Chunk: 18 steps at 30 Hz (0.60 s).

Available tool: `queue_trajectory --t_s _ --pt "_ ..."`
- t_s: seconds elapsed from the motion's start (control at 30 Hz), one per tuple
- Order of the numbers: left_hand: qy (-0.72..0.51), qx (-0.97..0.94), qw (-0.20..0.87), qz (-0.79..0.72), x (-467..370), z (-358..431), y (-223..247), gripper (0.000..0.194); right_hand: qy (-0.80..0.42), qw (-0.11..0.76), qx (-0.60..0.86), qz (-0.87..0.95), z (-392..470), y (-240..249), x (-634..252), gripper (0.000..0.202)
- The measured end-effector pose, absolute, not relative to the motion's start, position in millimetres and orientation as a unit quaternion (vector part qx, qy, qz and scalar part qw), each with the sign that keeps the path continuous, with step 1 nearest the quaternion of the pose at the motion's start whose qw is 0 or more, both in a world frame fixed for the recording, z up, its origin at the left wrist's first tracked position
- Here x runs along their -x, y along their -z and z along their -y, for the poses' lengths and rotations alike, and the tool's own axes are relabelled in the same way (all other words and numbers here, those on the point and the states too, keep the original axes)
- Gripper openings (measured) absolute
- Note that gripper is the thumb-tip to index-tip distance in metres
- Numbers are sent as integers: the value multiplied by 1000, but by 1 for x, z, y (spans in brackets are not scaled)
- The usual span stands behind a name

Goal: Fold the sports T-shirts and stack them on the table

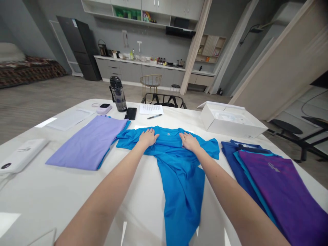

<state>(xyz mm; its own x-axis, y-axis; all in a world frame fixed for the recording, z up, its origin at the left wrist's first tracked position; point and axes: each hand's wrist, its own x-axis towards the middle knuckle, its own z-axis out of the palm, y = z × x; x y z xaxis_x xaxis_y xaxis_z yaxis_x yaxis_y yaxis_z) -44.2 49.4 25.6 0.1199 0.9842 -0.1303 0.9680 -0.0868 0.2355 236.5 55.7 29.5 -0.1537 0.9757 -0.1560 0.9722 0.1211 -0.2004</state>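
A bright blue T-shirt [183,171] lies on the white table in front of me. Its collar and shoulders are spread at the far side, while the body is bunched and twisted toward me. My left hand [148,137] rests palm down on the shirt's left shoulder, fingers stretched out. On the opposite shoulder, beside the collar, my right hand [189,141] lies flat with its fingers extended. Left of the shirt is a folded lavender garment [89,143] with blue cloth under it. A pile with a purple shirt [279,181] on top sits at the right.
Along the table's far side stand a dark water bottle [118,94], a phone [131,113], a notepad [151,109], a pen [154,117] and an open white box [232,121]. A white device [24,155] with a cable lies at the left edge.
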Motion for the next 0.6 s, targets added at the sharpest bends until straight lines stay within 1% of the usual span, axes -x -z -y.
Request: queue_trajectory --t_s 0.1,0.2,0.37,0.47,0.6 --pt "-33 -734 135 -664 42 -63 -20 62 -126 -12 666 735 -69 -24 -239 63" --pt "-40 -725 115 -678 35 -74 -14 60 -115 -21 684 720 -82 -20 -238 63" --pt "-63 -711 97 -694 26 -95 -9 56 -102 -13 691 715 -100 -14 -236 63" --pt "-93 -695 74 -709 22 -109 -12 46 -96 -5 695 712 -110 -10 -237 64" --pt "-151 -652 3 -743 17 -128 -13 31 -85 -2 703 707 -122 -6 -237 64"
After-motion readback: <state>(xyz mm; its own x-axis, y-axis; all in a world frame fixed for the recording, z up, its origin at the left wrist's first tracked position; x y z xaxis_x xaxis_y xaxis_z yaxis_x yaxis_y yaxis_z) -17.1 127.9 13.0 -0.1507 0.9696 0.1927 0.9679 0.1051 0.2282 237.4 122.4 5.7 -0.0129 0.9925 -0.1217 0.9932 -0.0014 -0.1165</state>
